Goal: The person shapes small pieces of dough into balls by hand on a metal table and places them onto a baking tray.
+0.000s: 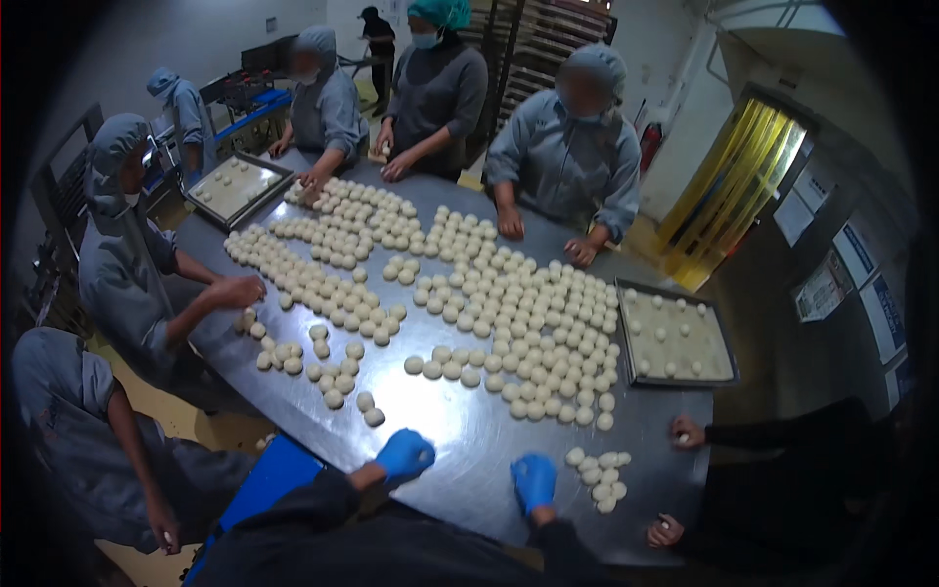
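Observation:
My left hand [405, 456], in a blue glove, is curled just above the near edge of the steel table [455, 406]. Its fingers are bent inward, and whatever they may hold is hidden. To its right my right hand [533, 481], also blue-gloved, is closed with the knuckles toward the table; its palm side does not show. A pair of round dough balls [370, 409] lies just beyond my left hand. Right of my right hand sits a small cluster of dough balls [599, 477]. A large mass of pale dough balls [528, 303] covers the table's middle.
One baking tray [724, 338] with spaced dough balls stands at the right end, another tray [256, 201] at the far left. Co-workers line the table; a person's hand [688, 431] at the right and another person's hand [240, 292] at the left reach over it.

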Demonstrator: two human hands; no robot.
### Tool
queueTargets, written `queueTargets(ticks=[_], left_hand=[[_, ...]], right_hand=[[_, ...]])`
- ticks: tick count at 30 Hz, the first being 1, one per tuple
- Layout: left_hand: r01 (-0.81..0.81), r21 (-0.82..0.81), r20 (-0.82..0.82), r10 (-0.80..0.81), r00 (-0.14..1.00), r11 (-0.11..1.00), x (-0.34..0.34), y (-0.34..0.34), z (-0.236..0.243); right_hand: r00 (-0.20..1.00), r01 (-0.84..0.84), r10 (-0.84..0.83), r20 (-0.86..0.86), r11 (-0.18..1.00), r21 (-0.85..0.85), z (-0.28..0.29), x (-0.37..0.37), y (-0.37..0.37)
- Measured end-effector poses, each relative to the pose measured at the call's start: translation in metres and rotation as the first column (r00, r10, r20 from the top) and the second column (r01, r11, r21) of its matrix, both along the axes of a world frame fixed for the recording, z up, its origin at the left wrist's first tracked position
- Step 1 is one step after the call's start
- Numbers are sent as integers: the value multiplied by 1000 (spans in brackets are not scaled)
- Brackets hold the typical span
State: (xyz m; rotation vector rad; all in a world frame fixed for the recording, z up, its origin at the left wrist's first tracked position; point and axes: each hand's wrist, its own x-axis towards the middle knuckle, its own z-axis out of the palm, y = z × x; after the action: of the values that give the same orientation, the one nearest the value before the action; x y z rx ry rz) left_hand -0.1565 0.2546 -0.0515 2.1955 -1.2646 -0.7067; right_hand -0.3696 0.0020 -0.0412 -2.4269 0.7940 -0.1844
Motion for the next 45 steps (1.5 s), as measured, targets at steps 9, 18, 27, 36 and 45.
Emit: queueTargets(ticks=[9, 18, 27, 36, 45], left_hand=[[99, -264, 248, -31, 968, 960, 5, -61, 16], [196, -358, 189, -134, 973, 913, -17, -82, -9], [199, -350, 262, -108, 959, 915, -41, -25, -15], [168, -50, 47, -166, 985, 984, 25, -26, 0], [-65, -271, 60, 84, 995, 960, 4, -9, 22]], right_hand=[[950, -100, 177, 259, 953, -285, 8, 55, -1], [901, -198, 271, 337, 952, -234, -29, 65, 24], [914, -156, 194, 356, 979, -131, -44, 24, 30], [939, -197, 224, 260, 973, -123, 7, 27, -4], [970, -76, 81, 227, 997, -30, 27, 4, 14]])
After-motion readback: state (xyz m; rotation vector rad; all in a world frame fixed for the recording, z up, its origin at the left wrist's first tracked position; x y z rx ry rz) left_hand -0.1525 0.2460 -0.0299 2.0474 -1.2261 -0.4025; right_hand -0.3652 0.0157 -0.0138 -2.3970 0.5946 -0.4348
